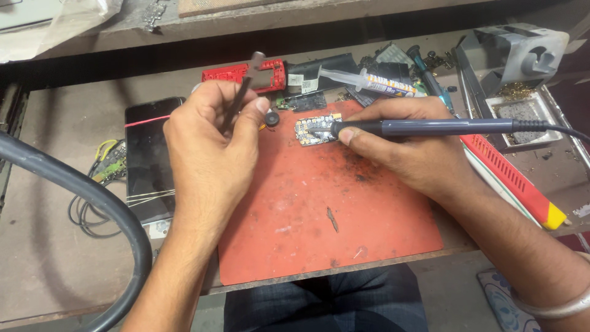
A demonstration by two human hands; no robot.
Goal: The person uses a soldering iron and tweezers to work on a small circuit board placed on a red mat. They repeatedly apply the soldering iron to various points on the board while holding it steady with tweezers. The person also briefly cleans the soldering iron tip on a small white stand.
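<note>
On the workbench [55, 264], a red mat [319, 209] carries a small circuit board [314, 129] near its far edge. The right hand [405, 144] grips a soldering iron [430, 127] at the board; the left hand [212, 138] pinches tweezers [241, 92] above. Unheld, the board could slide under the tip.

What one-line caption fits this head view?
Right hand presses a soldering iron to a small circuit board on a red mat; left hand holds tweezers.

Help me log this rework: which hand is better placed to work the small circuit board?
Right. The right hand holds the soldering iron at the circuit board; the left hand holds tweezers raised away.
</note>
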